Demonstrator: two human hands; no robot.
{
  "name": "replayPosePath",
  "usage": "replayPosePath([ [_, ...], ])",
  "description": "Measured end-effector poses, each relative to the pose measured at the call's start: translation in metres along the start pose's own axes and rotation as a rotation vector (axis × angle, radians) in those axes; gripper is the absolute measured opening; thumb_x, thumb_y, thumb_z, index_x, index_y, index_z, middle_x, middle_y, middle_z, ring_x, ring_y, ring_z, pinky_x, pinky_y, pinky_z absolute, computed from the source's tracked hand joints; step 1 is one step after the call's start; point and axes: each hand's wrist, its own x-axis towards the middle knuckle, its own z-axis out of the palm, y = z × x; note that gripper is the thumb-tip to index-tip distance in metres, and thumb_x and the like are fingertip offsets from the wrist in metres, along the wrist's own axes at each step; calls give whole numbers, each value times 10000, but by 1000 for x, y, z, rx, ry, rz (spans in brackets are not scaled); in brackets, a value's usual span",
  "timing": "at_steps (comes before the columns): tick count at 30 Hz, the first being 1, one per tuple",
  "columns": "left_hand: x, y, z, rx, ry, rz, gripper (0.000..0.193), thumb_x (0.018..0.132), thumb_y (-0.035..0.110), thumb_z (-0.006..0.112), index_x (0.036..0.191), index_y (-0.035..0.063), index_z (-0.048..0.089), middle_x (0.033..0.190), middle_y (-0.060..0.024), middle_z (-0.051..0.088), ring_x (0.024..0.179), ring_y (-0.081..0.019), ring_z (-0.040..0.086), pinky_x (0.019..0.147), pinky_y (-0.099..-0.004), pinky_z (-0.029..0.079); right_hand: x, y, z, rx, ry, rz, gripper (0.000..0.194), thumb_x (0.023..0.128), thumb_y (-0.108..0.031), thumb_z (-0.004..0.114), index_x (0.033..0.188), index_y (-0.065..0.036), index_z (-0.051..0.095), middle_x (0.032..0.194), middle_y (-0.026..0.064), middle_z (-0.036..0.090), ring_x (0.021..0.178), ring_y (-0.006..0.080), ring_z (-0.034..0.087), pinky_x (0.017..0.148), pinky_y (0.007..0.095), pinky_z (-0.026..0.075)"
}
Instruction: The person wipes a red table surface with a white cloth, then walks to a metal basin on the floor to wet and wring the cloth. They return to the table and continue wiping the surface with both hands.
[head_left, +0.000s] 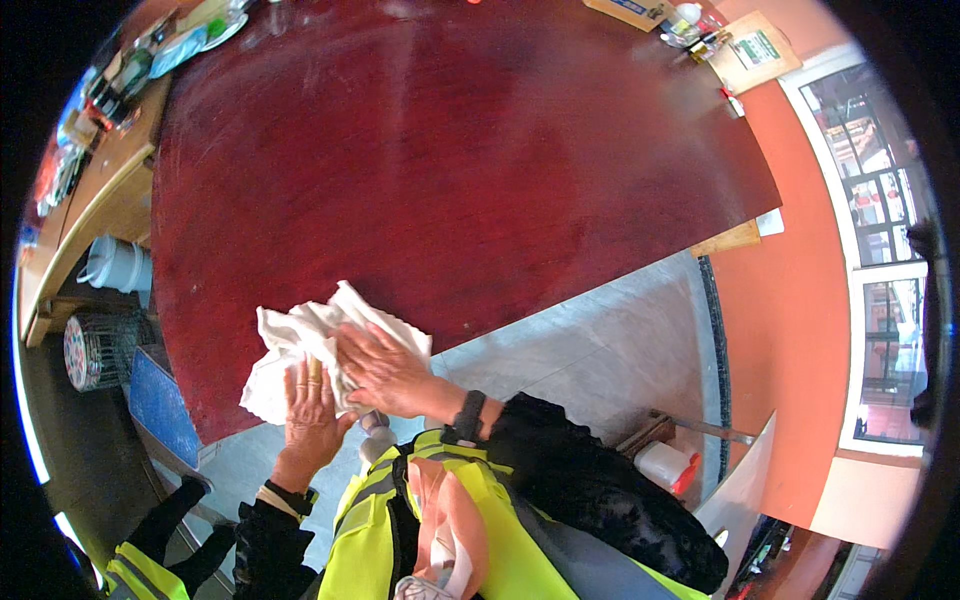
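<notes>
A crumpled white cloth lies on the dark red tabletop, at its near edge left of the middle. My left hand rests on the cloth's near part, fingers stretched out away from me. My right hand lies flat across its right part, fingers pointing up and left. Neither hand's fingers are curled around the cloth; both palms face down onto it. Part of the cloth is hidden under the hands.
A wooden side counter with assorted items borders the table's left. Below it are a white bucket and a wire-sided stool. A cardboard box and cutting board are at the far right. Another person's legs show lower left.
</notes>
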Motion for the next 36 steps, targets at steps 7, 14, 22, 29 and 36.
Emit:
replayPosePath([
  [7, 69, 58, -9, 50, -5, 234, 904, 883, 532, 591, 1487, -83, 319, 1586, -271, 251, 1514, -396, 148, 1223, -565, 40, -70, 52, -28, -187, 175, 156, 670, 935, -548, 519, 1298, 12, 583, 1534, 208, 399, 1508, 330, 209, 1214, 536, 112],
  [14, 168, 126, 2, -10, 219, 448, 851, 898, 604, 533, 1495, 19, 374, 1577, -182, 335, 1493, -326, 258, 1205, -556, 146, -125, 154, -65, -226, 174, 412, 766, 918, -541, 543, 1387, 64, 506, 1614, 206, 255, 1528, 324, 143, 1188, 591, 108],
  [22, 211, 100, -13, 134, 271, 418, 788, 937, 594, 481, 1478, 25, 404, 1587, -143, 324, 1480, -286, 283, 1186, -514, 221, -70, 202, -87, -213, 130, 480, 863, 977, -618, 397, 1568, -17, 211, 1654, 166, 131, 1528, 347, 105, 1186, 624, 101],
  [29, 117, -37, -20, 72, 304, 239, 792, 960, 581, 446, 1411, -70, 437, 1538, -235, 370, 1473, -369, 276, 1203, -537, 178, 46, 75, -24, -189, 44, 178, 752, 995, -540, 421, 1522, -13, 321, 1592, 168, 314, 1532, 322, 121, 1201, 610, 74],
  [36, -9, -123, -9, 86, 261, 169, 814, 969, 595, 409, 1459, -55, 374, 1567, -244, 313, 1480, -360, 263, 1207, -546, 147, 91, -63, 37, -149, 200, 104, 609, 974, -438, 509, 1373, 21, 478, 1520, 202, 396, 1516, 348, 169, 1191, 613, 123],
])
